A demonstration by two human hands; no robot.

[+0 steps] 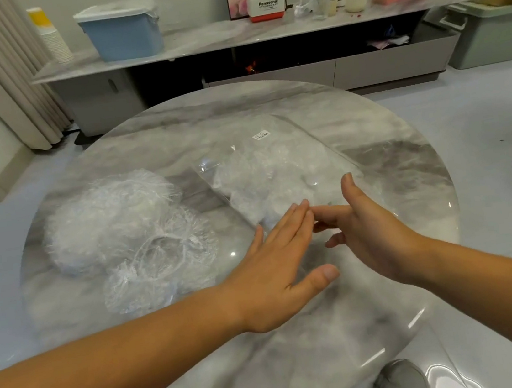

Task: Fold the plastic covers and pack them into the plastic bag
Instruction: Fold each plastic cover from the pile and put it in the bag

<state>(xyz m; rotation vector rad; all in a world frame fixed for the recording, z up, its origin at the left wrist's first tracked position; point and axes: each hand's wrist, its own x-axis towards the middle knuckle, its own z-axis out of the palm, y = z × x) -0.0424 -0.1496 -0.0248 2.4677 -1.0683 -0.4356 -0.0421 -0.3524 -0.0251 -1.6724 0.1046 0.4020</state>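
Fingers of left hand (278, 266) and right hand (368, 230) spread wide, empty, above plastic bag (271, 172).

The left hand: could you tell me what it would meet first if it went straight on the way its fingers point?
Probably the clear plastic bag, lying just beyond the left hand fingertips; the right hand sits close beside that line, though depth is unclear.
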